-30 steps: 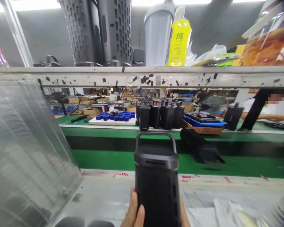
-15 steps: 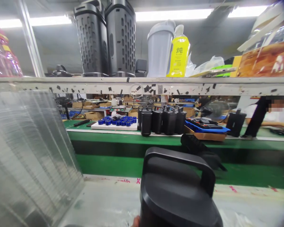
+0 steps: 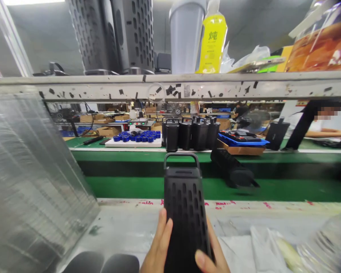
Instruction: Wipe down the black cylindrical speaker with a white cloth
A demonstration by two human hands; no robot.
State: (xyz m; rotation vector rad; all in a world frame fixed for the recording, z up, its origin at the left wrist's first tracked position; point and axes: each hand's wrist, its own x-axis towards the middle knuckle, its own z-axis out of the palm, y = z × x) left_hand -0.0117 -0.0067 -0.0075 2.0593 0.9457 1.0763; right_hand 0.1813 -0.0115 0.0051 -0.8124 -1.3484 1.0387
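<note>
A black slotted housing with a carry handle (image 3: pixel 186 193) stands in front of me, its perforated face toward me and its lower end cut off by the frame. My left hand (image 3: pixel 158 244) grips its left side with the fingers stretched along the edge. On the other side my right hand (image 3: pixel 214 252) is closed round it, thumb on the front face. At the bottom left, two dark rounded tops (image 3: pixel 121 263) show beside my left hand. A similar black housing (image 3: pixel 234 170) lies on its side on the green conveyor belt (image 3: pixel 125 187).
A white shelf beam (image 3: pixel 102 89) crosses above, carrying black perforated housings, a grey cup (image 3: pixel 186 38) and a yellow bottle (image 3: pixel 213 41). Translucent stacked sheeting (image 3: pixel 31 182) stands left. Beyond the belt are blue rings (image 3: pixel 138 137), upright black housings (image 3: pixel 197 134) and a blue tray (image 3: pixel 244 141). A person sits far right.
The housing has turned from showing its top close up to showing its slotted face, and sits farther from me. Both hands now show on it. My view has tipped downward.
</note>
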